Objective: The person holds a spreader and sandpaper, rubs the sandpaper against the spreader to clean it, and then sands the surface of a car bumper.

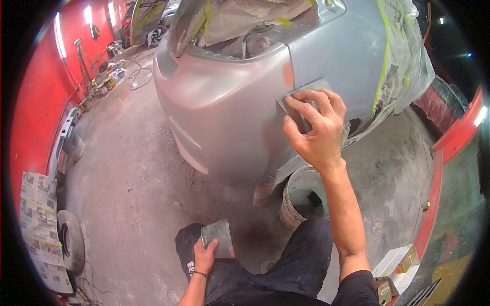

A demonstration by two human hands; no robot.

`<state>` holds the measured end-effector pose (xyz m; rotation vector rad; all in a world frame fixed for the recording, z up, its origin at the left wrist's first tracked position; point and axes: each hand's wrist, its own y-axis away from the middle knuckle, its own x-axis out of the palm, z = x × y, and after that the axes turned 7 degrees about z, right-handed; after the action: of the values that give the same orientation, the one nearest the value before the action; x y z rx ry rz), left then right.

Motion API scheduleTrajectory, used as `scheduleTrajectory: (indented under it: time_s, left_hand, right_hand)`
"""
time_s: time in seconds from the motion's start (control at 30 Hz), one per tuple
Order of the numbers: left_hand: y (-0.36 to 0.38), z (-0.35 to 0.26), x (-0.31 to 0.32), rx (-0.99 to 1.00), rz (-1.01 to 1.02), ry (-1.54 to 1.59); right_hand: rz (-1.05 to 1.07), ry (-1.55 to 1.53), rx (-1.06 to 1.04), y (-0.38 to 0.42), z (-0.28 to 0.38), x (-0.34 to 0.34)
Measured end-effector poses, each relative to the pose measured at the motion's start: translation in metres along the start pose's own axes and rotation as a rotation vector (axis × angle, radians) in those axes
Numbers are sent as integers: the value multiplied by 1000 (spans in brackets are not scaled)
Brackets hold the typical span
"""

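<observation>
My right hand (320,122) presses a grey sheet that looks like sandpaper (317,85) against the car, with fingers bent over it. It lies across the seam between the silver-grey bumper (224,112) and the blue-grey side panel (339,51). Patches of pinkish and darker grey mark the bumper near that seam. Low down by my left knee, my left hand (203,257) grips a flat grey-green rectangular pad (220,238), thumb on its face. Under my right forearm stands a white bucket (291,204) with a dark object inside.
Masking paper (245,23) and plastic sheeting (403,66) edged with yellow-green tape cover parts of the car. A tire (71,242) and newspaper sheets (38,224) are at the left wall. Cans (104,86) line the far left, and a cardboard box (400,262) sits at lower right.
</observation>
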<state>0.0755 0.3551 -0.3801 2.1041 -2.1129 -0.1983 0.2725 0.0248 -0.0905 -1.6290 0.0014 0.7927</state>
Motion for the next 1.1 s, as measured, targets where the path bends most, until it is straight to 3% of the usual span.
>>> scheduleTrajectory:
  time_s: [0.4,0.77,0.97,1.1]
  left_hand:
    - [1,-3,5,46,-18,2]
    - [-1,1,2,33,-25,-56]
    - [-4,1,1,21,-2,16]
    - [-15,-37,22,47,10,298]
  right_hand:
    - [-61,37,-109,-49,1,-8]
    - [-89,-15,-80,-4,-12,17]
    - [43,-46,21,23,-1,-3]
    - [241,-402,94,43,35,-43]
